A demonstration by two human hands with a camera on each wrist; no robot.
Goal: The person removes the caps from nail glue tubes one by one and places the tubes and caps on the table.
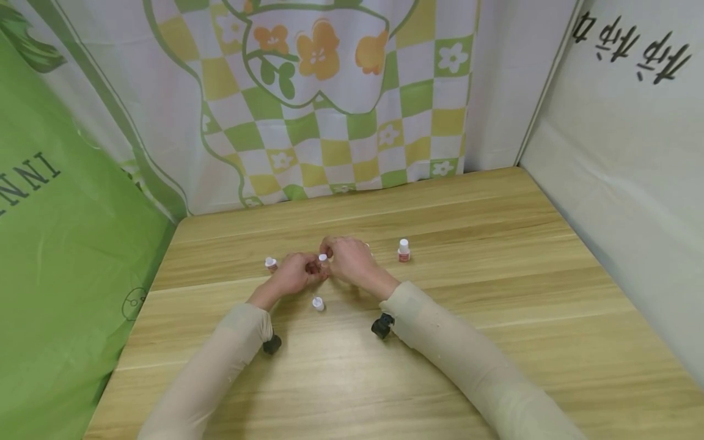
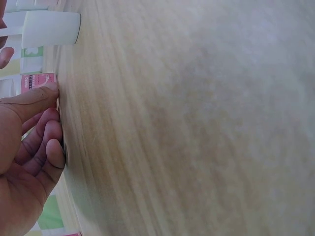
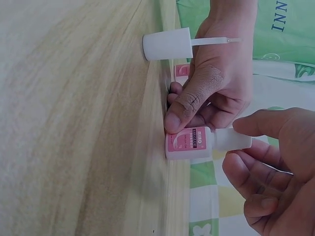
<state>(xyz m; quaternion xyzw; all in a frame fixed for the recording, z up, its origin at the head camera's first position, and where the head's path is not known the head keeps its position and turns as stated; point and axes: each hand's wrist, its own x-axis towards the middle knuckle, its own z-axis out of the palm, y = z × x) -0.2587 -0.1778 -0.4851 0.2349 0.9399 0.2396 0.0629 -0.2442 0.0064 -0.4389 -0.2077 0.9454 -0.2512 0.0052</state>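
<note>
A small glue bottle [image 3: 189, 143] with a pink label stands upright on the table between both hands. My left hand [image 1: 294, 273] grips it low down, the thumb pressed against the label in the right wrist view. My right hand [image 1: 353, 263] pinches the white cap [image 3: 230, 139] on the bottle's top between thumb and fingers. Closer to me, a separate white brush cap [image 1: 318, 304] stands on its flat end, its thin brush [image 3: 214, 41] pointing up.
A white-capped bottle [image 1: 271, 264] stands just left of the left hand. Another bottle [image 1: 404, 250] is to the right, and a further white top [image 1: 368, 247] shows partly behind the right hand. The wooden table [image 1: 467, 293] ends at a patterned curtain [image 1: 352, 134].
</note>
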